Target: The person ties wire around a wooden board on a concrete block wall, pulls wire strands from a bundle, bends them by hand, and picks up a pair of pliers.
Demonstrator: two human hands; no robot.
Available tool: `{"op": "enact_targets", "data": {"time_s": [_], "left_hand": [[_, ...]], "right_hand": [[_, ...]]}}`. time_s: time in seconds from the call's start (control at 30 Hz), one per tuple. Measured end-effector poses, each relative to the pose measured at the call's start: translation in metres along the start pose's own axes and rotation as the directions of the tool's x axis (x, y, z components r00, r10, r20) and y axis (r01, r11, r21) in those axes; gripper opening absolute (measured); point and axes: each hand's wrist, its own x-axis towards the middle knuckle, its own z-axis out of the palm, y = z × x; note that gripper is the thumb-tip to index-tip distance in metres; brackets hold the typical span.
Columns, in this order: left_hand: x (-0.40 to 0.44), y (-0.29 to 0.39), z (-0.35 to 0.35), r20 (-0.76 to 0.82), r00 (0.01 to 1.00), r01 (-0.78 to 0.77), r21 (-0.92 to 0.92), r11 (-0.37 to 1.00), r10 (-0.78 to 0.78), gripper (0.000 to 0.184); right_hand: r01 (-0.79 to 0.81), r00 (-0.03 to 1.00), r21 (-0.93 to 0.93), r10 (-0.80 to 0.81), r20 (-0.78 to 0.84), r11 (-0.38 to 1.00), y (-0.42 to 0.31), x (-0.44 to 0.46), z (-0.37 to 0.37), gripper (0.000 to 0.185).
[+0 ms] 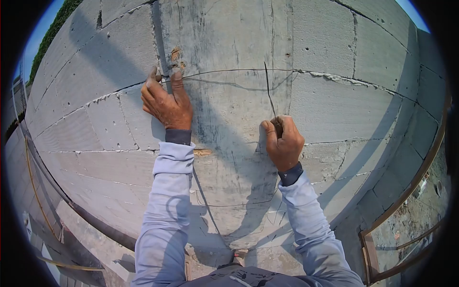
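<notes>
Behind dark wire (268,89) in right hand (286,143), weathered panel (239,28) between blocks (325,43).

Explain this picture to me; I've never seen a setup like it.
There is no machine here, only a person working bare-handed, filmed by a camera worn on the head, looking forward and down. Ahead stands a pale grey block wall with a flat, weathered grey panel in the middle. A thin, dark horizontal wire crosses it. The left hand is by the panel's left edge; whether it grips that wire is unclear. The right hand pinches a dark, upright strand.
</notes>
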Motion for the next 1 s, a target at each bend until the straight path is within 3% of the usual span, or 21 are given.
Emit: {"op": "enact_targets", "data": {"time_s": [0.1,0.23,0.3,0.37,0.43,0.53,0.63,0.73,0.8,1.0], "left_hand": [[0.001,-0.003,0.002,0.024,0.999,-0.026,-0.154,0.988,0.030,0.062],[0.001,-0.005,0.004,0.012,0.999,-0.046,-0.066,0.997,0.047,0.061],[0.001,-0.002,0.000,-0.002,0.996,-0.089,0.065,0.994,0.089,0.057],[0.005,-0.014,0.004,0.070,0.995,-0.071,0.006,0.997,0.070,0.057],[0.008,-0.018,0.007,0.053,0.994,-0.101,0.099,0.990,0.096,0.055],[0.017,-0.032,0.010,0.161,0.972,-0.159,-0.071,0.985,0.169,0.053],[0.024,-0.050,0.017,0.130,0.958,-0.259,-0.001,0.966,0.257,0.053],[0.022,-0.042,0.013,0.163,0.966,-0.209,0.019,0.978,0.203,0.052],[0.016,-0.026,0.009,0.135,0.960,-0.244,-0.026,0.969,0.246,0.052],[0.029,-0.085,0.033,0.113,0.970,-0.230,0.140,0.963,0.215,0.048]], "right_hand": [[0.005,1.000,0.020,-0.005,-0.017,1.000,0.001,0.000,0.000,0.020],[0.029,0.999,0.030,-0.028,-0.034,0.999,0.005,-0.001,0.002,0.022],[0.000,1.000,0.009,0.000,0.000,1.000,0.002,-0.002,-0.003,0.021],[-0.011,1.000,0.012,0.011,-0.006,1.000,0.001,-0.003,-0.006,0.022],[0.021,0.999,0.038,-0.020,-0.028,0.999,0.004,-0.004,-0.006,0.023],[0.025,1.000,0.013,-0.025,-0.007,1.000,0.006,-0.005,-0.007,0.024],[-0.023,0.998,-0.010,0.024,0.064,1.000,0.004,-0.007,-0.011,0.025],[-0.026,0.999,0.007,0.025,0.044,1.000,0.003,-0.006,-0.012,0.027],[-0.003,1.000,0.015,0.003,0.024,1.000,0.003,-0.006,-0.014,0.028],[0.007,1.000,0.016,-0.007,0.012,1.000,0.004,-0.008,-0.011,0.028]]}}
